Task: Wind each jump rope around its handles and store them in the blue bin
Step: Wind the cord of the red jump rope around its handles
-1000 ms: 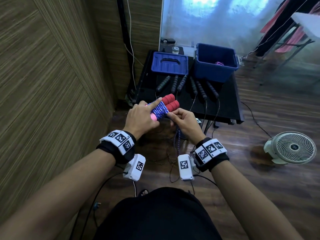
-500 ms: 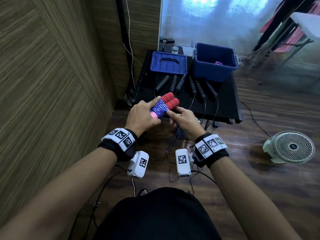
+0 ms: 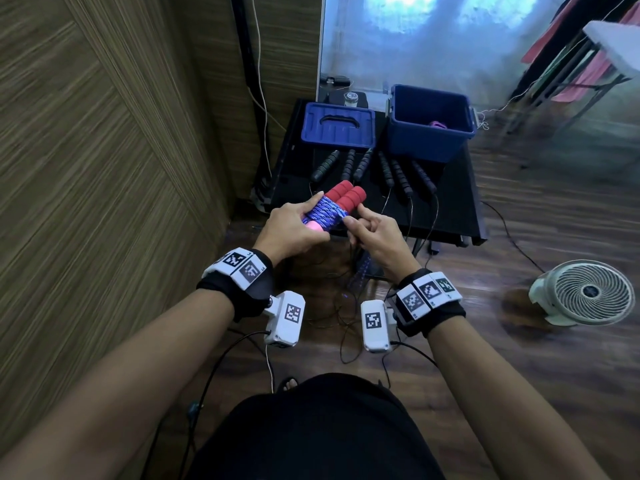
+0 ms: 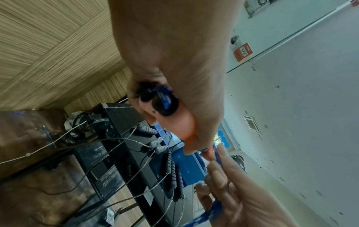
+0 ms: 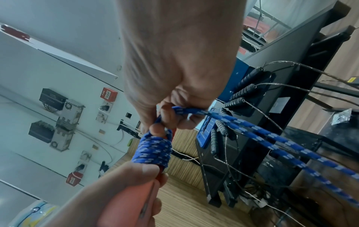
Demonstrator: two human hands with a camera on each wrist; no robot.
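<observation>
My left hand (image 3: 294, 225) grips two red foam handles (image 3: 344, 197) held side by side, their near half wrapped in coils of blue speckled rope (image 3: 323, 214). My right hand (image 3: 370, 230) pinches the loose doubled strand of blue rope (image 5: 252, 130) right beside the coils (image 5: 153, 151), and the strand hangs down toward the floor. The open blue bin (image 3: 431, 124) stands at the back right of the black table (image 3: 460, 209), with something pink (image 3: 438, 125) inside it. Several black-handled jump ropes (image 3: 381, 168) lie unwound on the table in front of it.
The blue bin lid (image 3: 337, 125) lies left of the bin. A white fan (image 3: 585, 292) stands on the wooden floor at the right. A wood-panelled wall (image 3: 104, 168) runs close on the left. Thin cables (image 3: 332, 306) trail off the table's front edge.
My left forefinger, stretched over the coils a second ago, now curls round the bundle. My right hand has come up beside the coils with the strand. The bundle stays in place.
</observation>
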